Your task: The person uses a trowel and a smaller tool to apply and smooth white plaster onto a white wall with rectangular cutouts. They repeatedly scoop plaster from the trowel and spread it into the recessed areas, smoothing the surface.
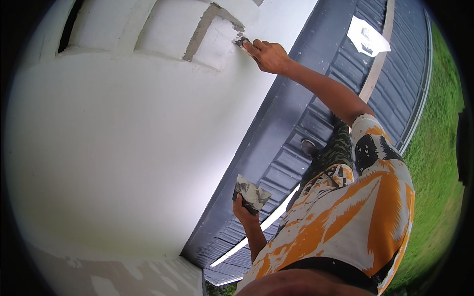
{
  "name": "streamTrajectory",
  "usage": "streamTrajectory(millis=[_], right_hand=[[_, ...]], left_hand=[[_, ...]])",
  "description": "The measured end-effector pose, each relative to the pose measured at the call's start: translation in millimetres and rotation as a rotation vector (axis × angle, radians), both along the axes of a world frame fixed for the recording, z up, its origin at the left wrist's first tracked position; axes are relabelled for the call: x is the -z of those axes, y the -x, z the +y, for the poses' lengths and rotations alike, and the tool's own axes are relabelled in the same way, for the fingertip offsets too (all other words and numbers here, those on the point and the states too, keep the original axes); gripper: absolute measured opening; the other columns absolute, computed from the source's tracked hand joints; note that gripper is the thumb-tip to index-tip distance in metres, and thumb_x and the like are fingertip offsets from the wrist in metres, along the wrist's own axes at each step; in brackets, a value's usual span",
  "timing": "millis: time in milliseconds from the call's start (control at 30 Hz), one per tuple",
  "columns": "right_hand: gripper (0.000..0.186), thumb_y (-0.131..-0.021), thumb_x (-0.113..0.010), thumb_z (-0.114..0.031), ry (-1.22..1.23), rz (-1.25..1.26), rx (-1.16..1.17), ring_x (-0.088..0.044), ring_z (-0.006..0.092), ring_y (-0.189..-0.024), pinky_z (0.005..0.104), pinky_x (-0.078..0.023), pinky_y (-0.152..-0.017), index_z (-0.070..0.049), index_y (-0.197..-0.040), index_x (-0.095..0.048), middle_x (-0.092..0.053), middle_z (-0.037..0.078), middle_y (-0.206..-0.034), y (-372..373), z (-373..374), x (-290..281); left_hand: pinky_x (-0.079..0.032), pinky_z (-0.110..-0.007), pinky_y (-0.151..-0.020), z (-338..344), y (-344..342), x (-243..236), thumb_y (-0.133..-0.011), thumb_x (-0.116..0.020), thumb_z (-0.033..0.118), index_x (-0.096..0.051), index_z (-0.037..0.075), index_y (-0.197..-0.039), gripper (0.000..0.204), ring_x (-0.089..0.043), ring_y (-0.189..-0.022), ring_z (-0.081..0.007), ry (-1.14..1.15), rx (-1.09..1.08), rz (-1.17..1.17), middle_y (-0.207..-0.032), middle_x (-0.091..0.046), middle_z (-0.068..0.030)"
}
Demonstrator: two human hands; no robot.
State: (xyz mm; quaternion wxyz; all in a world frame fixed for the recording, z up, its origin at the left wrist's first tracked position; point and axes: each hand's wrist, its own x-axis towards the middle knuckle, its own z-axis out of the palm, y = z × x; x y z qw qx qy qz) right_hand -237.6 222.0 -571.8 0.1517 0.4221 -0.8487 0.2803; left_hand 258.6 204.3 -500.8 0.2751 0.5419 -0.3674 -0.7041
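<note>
My right hand (pixel 269 56) reaches out to the white wall (pixel 128 133), its fingers closed around a small putty knife (pixel 241 41). The blade is against the wall beside a recessed panel, where some grey filler shows. A rough grey band (pixel 200 32) runs along that panel's edges. Lower down, close to my body, my left hand (pixel 243 211) grips a flat, square-edged plate (pixel 253 193) smeared with grey and white filler. The plate is held apart from the wall, and its handle, if any, is hidden by my fingers.
I stand on a dark ribbed metal roof (pixel 284 165), one shoe (pixel 309 147) visible. A white sheet (pixel 368 37) with a grey smear lies beside a long wooden board (pixel 377 66). Beyond the roof's edge is grass (pixel 439 123) below.
</note>
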Motion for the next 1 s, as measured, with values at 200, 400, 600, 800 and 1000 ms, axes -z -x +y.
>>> streamTrajectory(millis=[200,400,600,800,1000], right_hand=[[0.044,-0.087,-0.06,-0.009,0.139,0.267,-0.009,-0.07,0.0249,-0.079,0.0368,-0.056,-0.056,-0.01,-0.131,-0.057,-0.064,0.011,-0.1,34.9,-24.3,-46.0],[0.049,-0.086,-0.056,-0.004,-0.217,0.188,-0.082,-0.07,0.0266,-0.07,0.0384,-0.053,-0.052,-0.012,-0.134,-0.056,-0.064,0.016,-0.099,32.3,-8.1,-36.0],[0.059,-0.081,-0.061,-0.001,-0.004,0.187,0.009,-0.07,0.0275,-0.071,0.0379,-0.054,-0.053,-0.016,-0.137,-0.054,-0.066,0.014,-0.098,31.0,-23.0,-67.3],[0.055,-0.087,-0.055,-0.003,-0.083,0.109,0.008,-0.07,0.029,-0.075,0.0422,-0.054,-0.057,-0.015,-0.14,-0.049,-0.065,0.015,-0.101,48.1,-28.4,-35.6],[0.056,-0.088,-0.055,-0.003,0.003,0.09,0.015,-0.069,0.0264,-0.069,0.0398,-0.054,-0.052,-0.022,-0.14,-0.05,-0.066,0.009,-0.096,22.5,14.1,23.9]], left_hand=[[-0.057,-0.044,-0.088,4.6,19.9,-14.3,-0.097,-0.05,0.014,-0.056,-0.006,-0.123,0.033,-0.068,-0.102,-0.0314,-0.002,0.014,0.03,-0.114,-0.065,-0.0171],[-0.058,-0.042,-0.085,3.4,13.9,-9.8,-0.097,-0.051,0.013,-0.056,-0.006,-0.123,0.033,-0.069,-0.098,-0.0286,0.004,-0.013,0.072,-0.112,-0.067,-0.0163],[-0.059,-0.039,-0.083,4.2,17.0,-4.9,-0.096,-0.052,0.011,-0.058,-0.004,-0.122,0.031,-0.071,-0.094,-0.0267,-0.032,-0.004,0.145,-0.109,-0.068,-0.0145],[-0.06,-0.039,-0.081,6.7,30.9,-7.4,-0.096,-0.052,0.01,-0.058,-0.004,-0.121,0.03,-0.071,-0.092,-0.0258,-0.006,-0.006,0.148,-0.107,-0.068,-0.0137],[-0.06,-0.037,-0.079,5.4,14.6,-0.2,-0.096,-0.053,0.01,-0.058,-0.004,-0.122,0.03,-0.071,-0.09,-0.0252,-0.035,-0.024,0.13,-0.106,-0.068,-0.0134]])
